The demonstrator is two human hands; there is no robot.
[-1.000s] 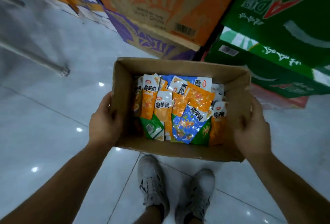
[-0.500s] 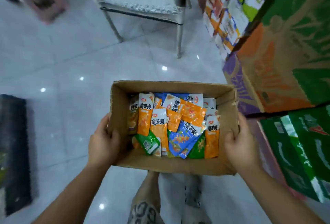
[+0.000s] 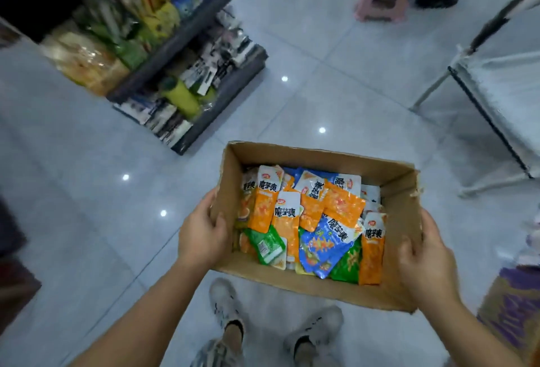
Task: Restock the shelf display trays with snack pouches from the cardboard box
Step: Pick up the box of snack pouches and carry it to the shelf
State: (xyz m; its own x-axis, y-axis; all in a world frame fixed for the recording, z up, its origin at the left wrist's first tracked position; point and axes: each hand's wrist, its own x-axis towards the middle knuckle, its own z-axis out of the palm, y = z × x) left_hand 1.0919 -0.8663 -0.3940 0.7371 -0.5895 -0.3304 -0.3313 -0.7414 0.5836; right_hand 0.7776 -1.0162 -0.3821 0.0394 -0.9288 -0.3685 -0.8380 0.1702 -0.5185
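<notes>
I carry an open cardboard box (image 3: 315, 154) in front of me, above the tiled floor. Inside it lie several snack pouches (image 3: 309, 220) in orange, blue and green. My left hand (image 3: 201, 235) grips the box's left wall, thumb over the rim. On the opposite side my right hand (image 3: 426, 261) grips the right wall the same way. A dark shelf unit (image 3: 187, 39) with packaged goods on its tiers stands at the upper left, apart from the box.
A metal-framed chair (image 3: 479, 94) stands at the right. A pink stool (image 3: 380, 1) and another person's shoes are at the top. A printed carton (image 3: 511, 317) sits at the lower right. My own shoes (image 3: 230, 302) are below the box.
I have turned left while carrying the box: the stacked cartons have left the view, the chair has slid to the right, and the shelf unit has come into view. Both hands keep the same grip.
</notes>
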